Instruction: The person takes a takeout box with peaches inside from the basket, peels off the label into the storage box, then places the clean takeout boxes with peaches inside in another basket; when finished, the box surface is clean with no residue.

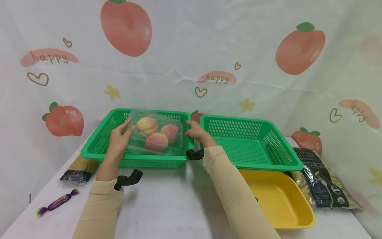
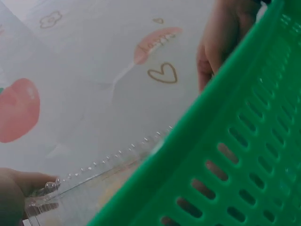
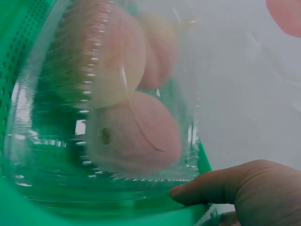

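A clear plastic fruit box (image 1: 140,147) with three peaches (image 1: 156,142) inside lies tilted in the left green basket (image 1: 161,162). At the box's left side, my left hand (image 1: 117,141) pinches its edge between thumb and fingers; the left wrist view also has this hand (image 2: 21,193) at the box's corner. My right hand (image 1: 197,132) grips the basket's right rim. Seen from the right wrist, its thumb (image 3: 211,186) lies over the rim beside the box's corner, with fingers partly hidden below.
A second green basket (image 1: 244,146) stands to the right, behind a yellow tub (image 1: 280,199). A black-labelled bag (image 1: 322,179) lies at far right. On the left are a packet of noodle-like strands (image 1: 79,169) and a purple wrapped candy (image 1: 58,202).
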The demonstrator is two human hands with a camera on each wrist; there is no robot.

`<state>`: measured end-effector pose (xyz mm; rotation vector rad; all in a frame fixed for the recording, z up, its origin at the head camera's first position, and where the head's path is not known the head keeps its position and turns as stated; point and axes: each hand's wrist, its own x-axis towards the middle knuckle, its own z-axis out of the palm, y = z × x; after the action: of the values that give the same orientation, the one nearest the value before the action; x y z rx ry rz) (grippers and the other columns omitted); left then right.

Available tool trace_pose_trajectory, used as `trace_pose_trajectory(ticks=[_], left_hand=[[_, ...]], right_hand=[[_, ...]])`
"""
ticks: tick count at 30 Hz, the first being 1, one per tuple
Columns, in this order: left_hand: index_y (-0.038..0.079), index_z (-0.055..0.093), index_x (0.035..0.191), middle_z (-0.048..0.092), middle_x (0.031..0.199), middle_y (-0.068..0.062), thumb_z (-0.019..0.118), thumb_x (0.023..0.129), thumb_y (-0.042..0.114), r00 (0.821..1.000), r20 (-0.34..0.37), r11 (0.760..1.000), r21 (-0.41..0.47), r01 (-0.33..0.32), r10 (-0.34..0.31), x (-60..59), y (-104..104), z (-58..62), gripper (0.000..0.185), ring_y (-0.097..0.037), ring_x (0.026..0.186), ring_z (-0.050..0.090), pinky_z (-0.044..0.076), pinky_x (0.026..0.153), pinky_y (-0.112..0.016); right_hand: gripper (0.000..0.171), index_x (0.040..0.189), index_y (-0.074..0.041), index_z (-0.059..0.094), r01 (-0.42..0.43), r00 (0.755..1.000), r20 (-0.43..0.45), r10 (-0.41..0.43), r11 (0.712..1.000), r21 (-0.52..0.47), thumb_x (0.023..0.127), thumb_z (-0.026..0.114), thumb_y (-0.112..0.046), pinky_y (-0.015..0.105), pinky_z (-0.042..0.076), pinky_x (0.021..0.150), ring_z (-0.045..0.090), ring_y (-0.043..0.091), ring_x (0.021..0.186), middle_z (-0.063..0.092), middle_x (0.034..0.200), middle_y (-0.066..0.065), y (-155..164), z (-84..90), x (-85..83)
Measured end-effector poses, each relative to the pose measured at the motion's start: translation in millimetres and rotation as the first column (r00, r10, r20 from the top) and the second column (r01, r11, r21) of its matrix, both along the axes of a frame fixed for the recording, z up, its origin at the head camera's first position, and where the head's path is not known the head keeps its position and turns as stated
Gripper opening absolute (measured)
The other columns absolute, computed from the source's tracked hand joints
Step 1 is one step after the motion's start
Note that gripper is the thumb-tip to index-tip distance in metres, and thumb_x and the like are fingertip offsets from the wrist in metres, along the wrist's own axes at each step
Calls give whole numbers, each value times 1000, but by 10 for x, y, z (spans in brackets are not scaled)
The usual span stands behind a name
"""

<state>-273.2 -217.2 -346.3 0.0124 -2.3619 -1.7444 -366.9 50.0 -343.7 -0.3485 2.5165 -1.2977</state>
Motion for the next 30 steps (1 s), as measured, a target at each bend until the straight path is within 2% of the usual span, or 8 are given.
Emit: trace_pose_trajectory(ticks=[2,4,6,8,11,18,23,30], left_hand=[[21,17,150,7,157,-11,41,98,39,999,32,998,-70,-1,4,-23,-18,-12,60,-27,101,59,50,70,-33],[22,15,150,6,157,-15,41,98,41,998,61,990,-140,-7,16,-42,-31,-25,61,-19,55,48,38,48,-30],[22,13,151,8,156,-19,40,98,41,996,88,979,-205,-16,34,-49,-34,-30,62,-19,51,42,44,52,-35],[19,10,151,9,155,-22,40,98,41,993,115,964,-267,-8,41,-45,-34,-28,65,-37,85,59,49,71,-49],[15,1,151,9,153,-26,39,98,41,985,170,939,-341,33,27,-39,-31,-17,70,-55,131,23,30,97,-68],[-4,-6,147,8,149,-35,41,99,33,970,237,861,-478,171,-61,-75,-31,-28,77,-54,134,13,19,106,-66],[-2,-21,143,1,149,-35,40,99,34,962,260,843,-499,203,-78,-81,-21,-41,84,-55,134,10,19,105,-66],[-9,1,146,14,145,-40,39,99,34,970,237,786,-590,187,-53,-87,-2,-49,74,-56,132,15,21,103,-68]], right_hand=[[66,149,-8,19,-1,1000,0,1,1000,2,91,49,3,35,39,86,2,26,146,0,158,9,4,7,3],[66,149,-8,19,-1,1000,0,1,1000,3,91,49,3,36,39,87,1,26,146,-1,158,10,6,6,3],[66,149,-8,19,1,1000,1,-1,1000,6,91,49,3,36,38,88,1,26,146,-1,158,10,7,3,1],[66,149,-8,19,5,1000,3,-5,1000,8,91,49,3,36,38,89,0,26,146,-2,158,10,7,-1,-3],[67,149,-9,20,12,1000,7,-12,1000,7,90,49,3,36,38,87,0,26,146,-3,158,10,6,-7,-6],[68,149,-9,19,20,1000,9,-20,1000,-14,90,49,4,34,36,80,-1,26,146,-5,158,11,-15,-6,7],[68,149,-10,19,27,1000,6,-27,999,-19,90,49,4,35,36,80,-1,27,146,-6,158,11,-17,-6,12],[68,149,-10,19,27,1000,6,-27,1000,-15,90,49,3,35,36,80,-1,26,146,-6,158,11,-16,-10,9]])
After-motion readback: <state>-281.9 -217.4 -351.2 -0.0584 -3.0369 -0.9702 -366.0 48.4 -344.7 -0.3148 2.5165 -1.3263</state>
